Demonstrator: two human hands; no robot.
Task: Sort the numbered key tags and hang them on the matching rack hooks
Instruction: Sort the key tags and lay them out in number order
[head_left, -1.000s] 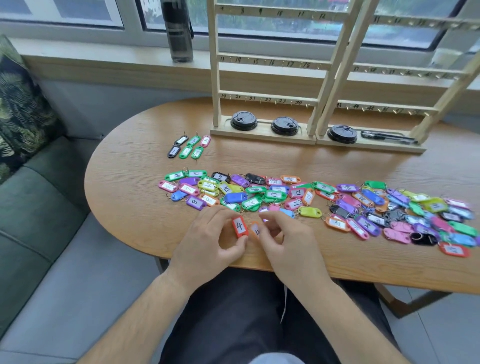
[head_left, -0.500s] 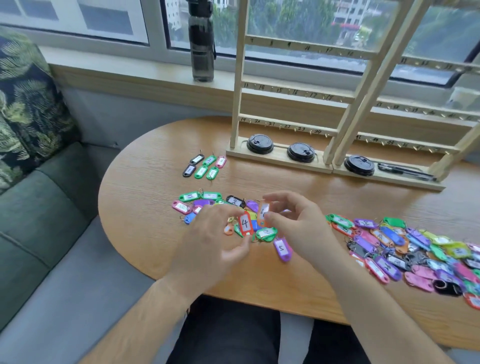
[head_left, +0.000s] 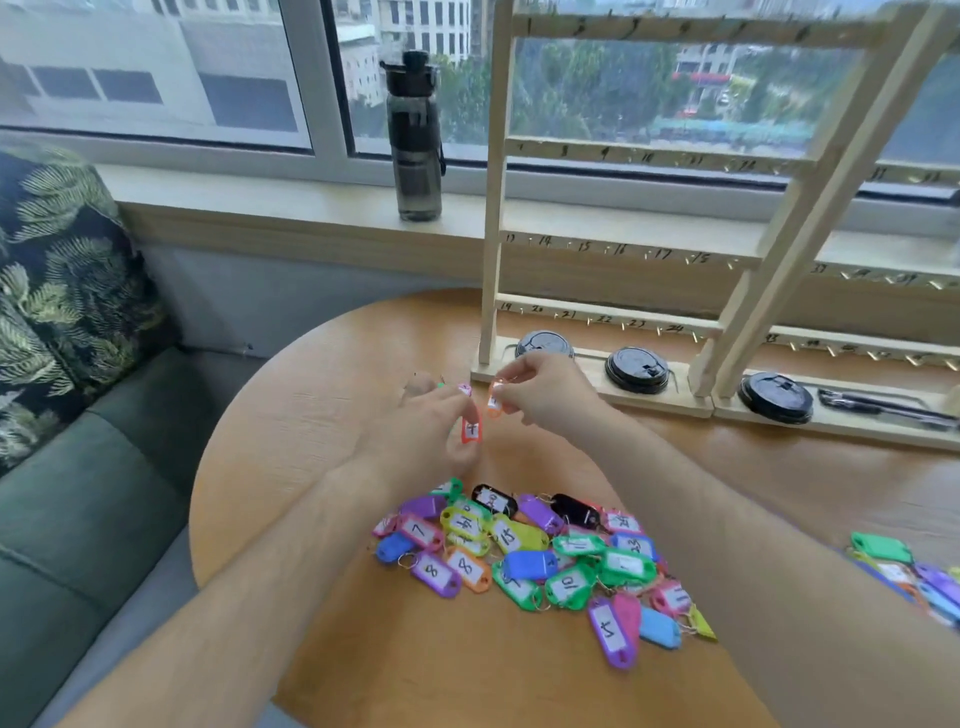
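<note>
Barely started. Pinching red tag (head_left: 471, 428) in left grip (head_left: 415, 436), orange tag (head_left: 494, 401) in right grip (head_left: 545, 389), near rack (head_left: 654, 156). Seeing none hung yet; leaving heap (head_left: 519, 551) on bench (head_left: 322, 415) to sort.

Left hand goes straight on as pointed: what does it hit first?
Likely the orange tag pinched by the right hand, just ahead of the left hand and its red tag; depth unclear.

Two hands, left (head_left: 421, 431) and right (head_left: 545, 395), hold one tag each: a red tag (head_left: 471, 430) and an orange tag (head_left: 494, 402). The heap of tags (head_left: 524, 556) on the tabletop (head_left: 322, 415) numbers over twenty, overlapped past exact counting. There are two wooden racks (head_left: 493, 208), three black lids (head_left: 638, 369), one bottle (head_left: 415, 140) and one cushion (head_left: 62, 291).
</note>
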